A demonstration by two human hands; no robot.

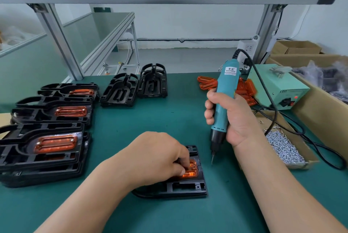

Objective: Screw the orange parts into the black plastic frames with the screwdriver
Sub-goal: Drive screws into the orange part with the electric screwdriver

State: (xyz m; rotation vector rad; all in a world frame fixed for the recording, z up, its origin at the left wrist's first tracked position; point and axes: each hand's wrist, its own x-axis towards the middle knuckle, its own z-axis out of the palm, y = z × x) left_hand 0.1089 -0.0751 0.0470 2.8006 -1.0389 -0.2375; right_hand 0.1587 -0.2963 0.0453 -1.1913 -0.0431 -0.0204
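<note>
Fingers (183,171) of L hand (158,155) curl down, pinching orange part (191,173) seated in black frame (180,188) on tabletop (150,119). R hand (235,119) wraps round screwdriver (225,89), held upright, bit tip just right of frame, apart from it.

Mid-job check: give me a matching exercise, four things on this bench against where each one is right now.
Things
1. electric screwdriver
2. screws
3. loose orange parts
4. orange part in the near frame

Places
A. heaped in a cardboard tray at the right
B. held by the left hand
C. gripped tip-down in the right hand
D. piled beside the green power box

Pairs: 1-C, 2-A, 3-D, 4-B
</note>
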